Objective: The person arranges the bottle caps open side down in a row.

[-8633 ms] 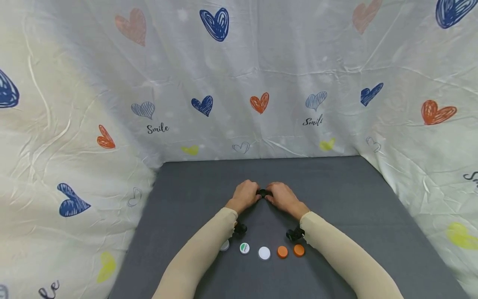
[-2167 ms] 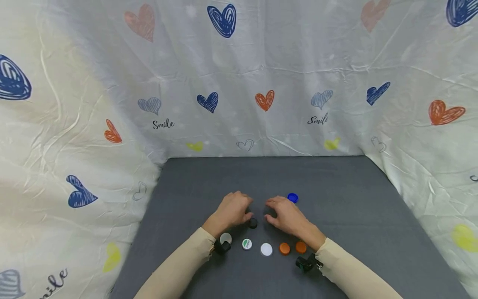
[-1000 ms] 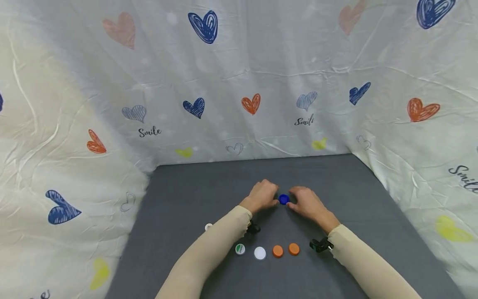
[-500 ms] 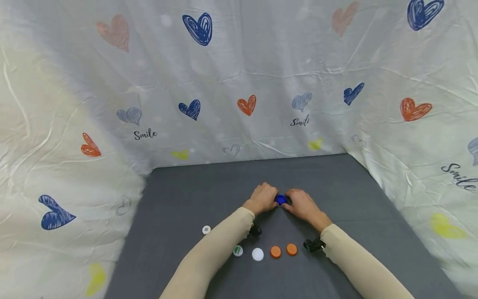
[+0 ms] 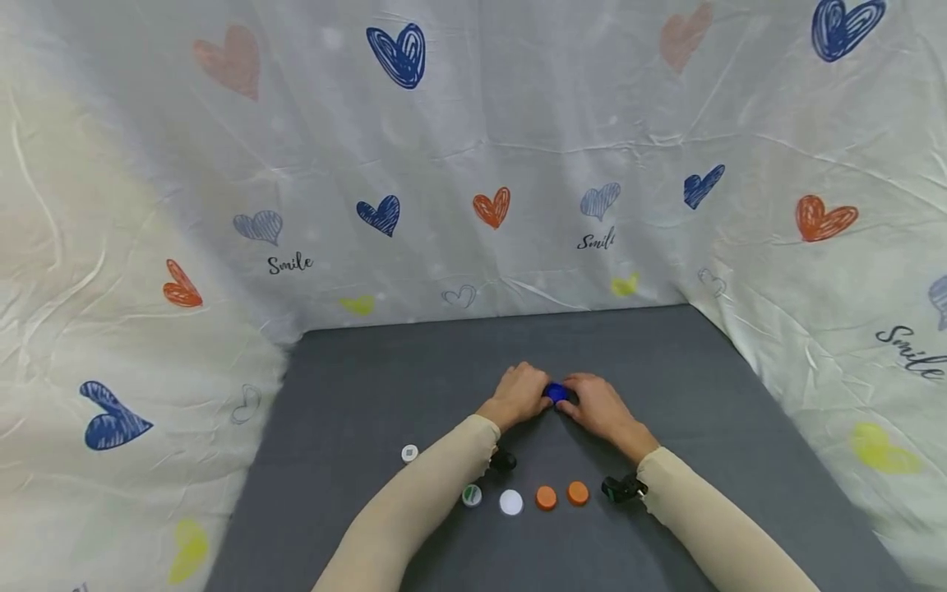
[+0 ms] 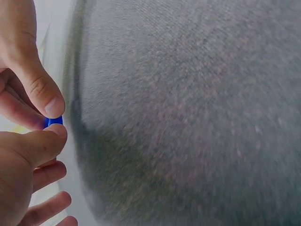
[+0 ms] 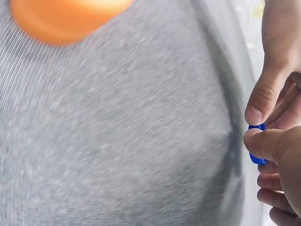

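A blue bottle cap (image 5: 557, 394) is pinched between both hands over the far middle of the grey cloth. My left hand (image 5: 520, 392) grips its left side with thumb and fingers. On the opposite side my right hand (image 5: 598, 404) does the same. In the left wrist view the blue cap (image 6: 53, 121) shows as a small patch between the two thumbs, the rest covered by fingers. More of the blue cap (image 7: 257, 158) appears in the right wrist view, beneath the near thumb.
A row of caps lies nearer the body: a green-and-white cap (image 5: 472, 496), a white cap (image 5: 510, 502) and two orange caps (image 5: 546, 498). A white cap with a square mark (image 5: 409, 453) lies beside the left sleeve (image 5: 425, 493). A printed curtain (image 5: 444, 123) surrounds the table.
Earlier both hands held a black cap; later it lay on the cloth, and now it is out of sight. The hands then moved to the blue cap and closed on its sides.
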Available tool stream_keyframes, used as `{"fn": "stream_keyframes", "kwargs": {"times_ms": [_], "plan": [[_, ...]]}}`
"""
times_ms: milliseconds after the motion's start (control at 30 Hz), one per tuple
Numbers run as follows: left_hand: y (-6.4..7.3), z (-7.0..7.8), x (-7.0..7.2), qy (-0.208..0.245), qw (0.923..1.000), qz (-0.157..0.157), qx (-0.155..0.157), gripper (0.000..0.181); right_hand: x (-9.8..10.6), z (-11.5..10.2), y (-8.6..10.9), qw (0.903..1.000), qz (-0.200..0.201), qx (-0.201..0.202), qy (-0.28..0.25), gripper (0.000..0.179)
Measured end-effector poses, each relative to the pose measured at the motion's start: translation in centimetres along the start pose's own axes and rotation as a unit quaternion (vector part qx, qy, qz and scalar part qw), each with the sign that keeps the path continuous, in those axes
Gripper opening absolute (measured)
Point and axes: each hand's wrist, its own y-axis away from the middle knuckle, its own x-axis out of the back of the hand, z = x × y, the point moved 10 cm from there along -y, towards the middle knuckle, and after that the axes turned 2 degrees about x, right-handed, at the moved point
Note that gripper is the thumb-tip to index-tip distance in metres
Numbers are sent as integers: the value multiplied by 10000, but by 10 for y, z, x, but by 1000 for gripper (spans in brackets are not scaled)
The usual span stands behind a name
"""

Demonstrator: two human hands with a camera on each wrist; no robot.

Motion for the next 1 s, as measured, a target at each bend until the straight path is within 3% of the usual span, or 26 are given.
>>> {"fn": "stream_keyframes", "kwargs": {"times_ms": [400, 800, 1000], "plan": [[28, -11, 47, 238, 9954, 864, -351, 31, 37, -34, -2, 9950, 700, 667, -238, 36], [74, -27, 91, 528, 9859, 1524, -446, 34, 60, -76, 0, 9859, 1081, 1153, -556, 43], [98, -34, 110, 686, 9793, 1840, -482, 35, 73, -97, 3, 9750, 1411, 1535, -769, 45]]}}
